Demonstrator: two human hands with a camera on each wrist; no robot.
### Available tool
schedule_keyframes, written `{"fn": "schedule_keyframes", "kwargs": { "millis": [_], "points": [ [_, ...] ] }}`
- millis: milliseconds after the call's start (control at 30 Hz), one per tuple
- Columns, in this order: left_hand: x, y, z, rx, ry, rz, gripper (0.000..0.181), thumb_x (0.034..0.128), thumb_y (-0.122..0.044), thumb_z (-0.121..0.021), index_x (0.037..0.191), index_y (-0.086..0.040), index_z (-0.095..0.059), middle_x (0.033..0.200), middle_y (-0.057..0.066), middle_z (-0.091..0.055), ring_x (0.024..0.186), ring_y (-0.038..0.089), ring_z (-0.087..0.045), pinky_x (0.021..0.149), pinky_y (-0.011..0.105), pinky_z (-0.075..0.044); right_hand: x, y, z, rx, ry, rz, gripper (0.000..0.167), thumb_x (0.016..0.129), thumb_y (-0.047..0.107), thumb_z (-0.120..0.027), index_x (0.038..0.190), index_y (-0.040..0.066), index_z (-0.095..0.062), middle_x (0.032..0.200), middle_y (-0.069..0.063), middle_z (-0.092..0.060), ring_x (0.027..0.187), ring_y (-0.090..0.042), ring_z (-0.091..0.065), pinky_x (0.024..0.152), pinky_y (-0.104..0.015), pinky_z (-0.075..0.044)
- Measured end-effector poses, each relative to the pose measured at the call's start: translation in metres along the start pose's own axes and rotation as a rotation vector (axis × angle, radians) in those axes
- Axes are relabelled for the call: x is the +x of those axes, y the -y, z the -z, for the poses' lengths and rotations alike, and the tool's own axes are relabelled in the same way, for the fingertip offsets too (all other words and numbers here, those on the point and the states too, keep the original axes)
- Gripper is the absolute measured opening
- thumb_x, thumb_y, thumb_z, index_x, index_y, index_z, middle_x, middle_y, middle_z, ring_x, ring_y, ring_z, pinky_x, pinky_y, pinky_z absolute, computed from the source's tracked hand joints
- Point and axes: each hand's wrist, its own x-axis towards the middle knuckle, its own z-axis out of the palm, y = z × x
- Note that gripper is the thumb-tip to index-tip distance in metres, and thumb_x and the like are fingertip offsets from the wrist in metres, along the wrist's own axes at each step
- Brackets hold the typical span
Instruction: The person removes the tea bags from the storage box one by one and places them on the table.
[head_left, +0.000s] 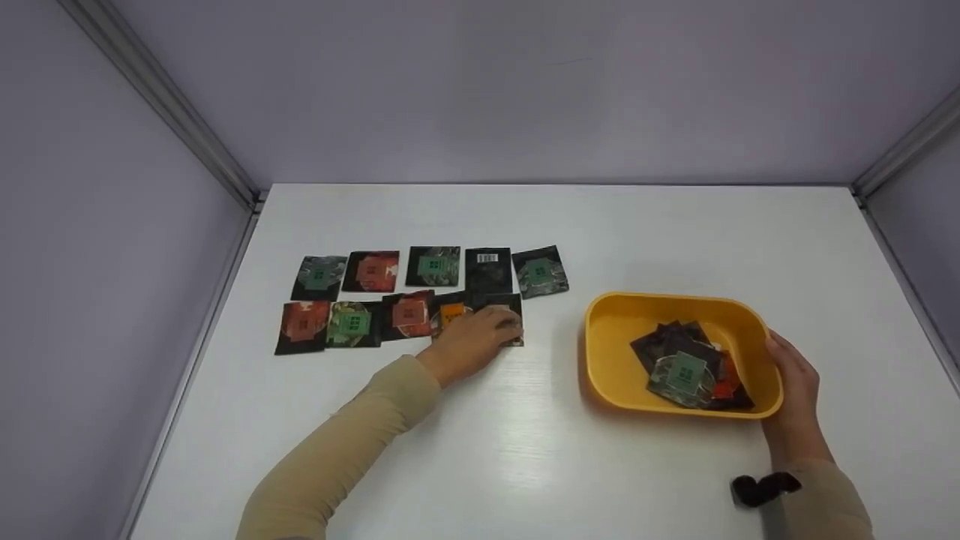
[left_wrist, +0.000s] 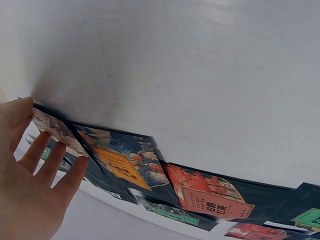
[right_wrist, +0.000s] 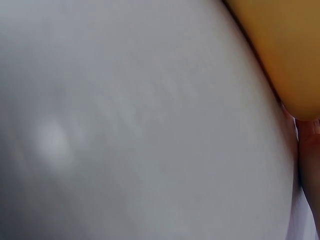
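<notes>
My left hand (head_left: 474, 341) reaches over the right end of the front row of tea packets. In the left wrist view its thumb lies at one corner of a floral tea packet (left_wrist: 57, 129), with the extended fingers spread across the opposite side. Beside this packet lies one with an orange label (left_wrist: 120, 165). To the right, my right hand (head_left: 796, 382) holds the outer right side of a yellow plastic tub (head_left: 611, 367), fingers bent against its wall. Inside the tub is a loose pile of tea packets (head_left: 686, 375). The right wrist view shows only part of that hand.
A back row of packets, including a dark barcode-side-up one (head_left: 488, 271) and a tilted green-label one (head_left: 541, 271), lies behind the front row. The white table (head_left: 510, 450) meets grey walls at the back and sides. A black strap (head_left: 765, 489) sits at the right sleeve.
</notes>
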Motion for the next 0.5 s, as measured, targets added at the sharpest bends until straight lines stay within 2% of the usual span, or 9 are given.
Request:
{"fn": "schedule_keyframes", "kwargs": {
  "millis": [100,233,333,500],
  "points": [
    [0.003,-0.002,0.001,0.021,-0.008,-0.022,0.03,0.1034,-0.015,-0.054,0.131,-0.019,-0.065,0.137,0.003,-0.057,0.131,0.022,-0.049,0.103,0.044,-0.045,0.0,-0.001,0.001,0.011,0.004,0.026,0.051,0.097,0.034,-0.064,0.144,0.017,-0.053,0.132,0.007,-0.058,0.115,-0.008,-0.053,0.09,-0.017,-0.049],
    [0.007,-0.004,0.003,0.076,-0.065,-0.101,0.024,0.1019,-0.012,-0.055,0.12,-0.018,-0.071,0.122,0.001,-0.065,0.117,0.021,-0.059,0.099,0.037,-0.048,0.001,-0.001,0.001,-0.007,0.013,0.038,0.05,0.099,0.035,-0.062,0.145,0.017,-0.053,0.133,0.006,-0.058,0.116,-0.008,-0.053,0.091,-0.017,-0.048],
    [0.009,-0.005,0.006,0.086,-0.111,-0.159,0.02,0.1002,-0.012,-0.059,0.112,-0.018,-0.073,0.112,0.0,-0.068,0.109,0.019,-0.062,0.098,0.032,-0.048,0.001,0.0,0.001,-0.02,0.011,0.01,0.051,0.098,0.038,-0.062,0.146,0.021,-0.052,0.137,0.007,-0.055,0.118,-0.009,-0.051,0.09,-0.017,-0.049],
    [0.014,-0.012,0.017,0.066,-0.125,-0.22,0.02,0.097,-0.008,-0.062,0.112,-0.017,-0.073,0.111,-0.001,-0.069,0.105,0.017,-0.064,0.097,0.029,-0.048,0.0,0.001,0.0,-0.069,0.018,-0.018,0.054,0.098,0.042,-0.06,0.147,0.024,-0.049,0.142,0.006,-0.051,0.121,-0.011,-0.048,0.09,-0.017,-0.048]
  ]
}}
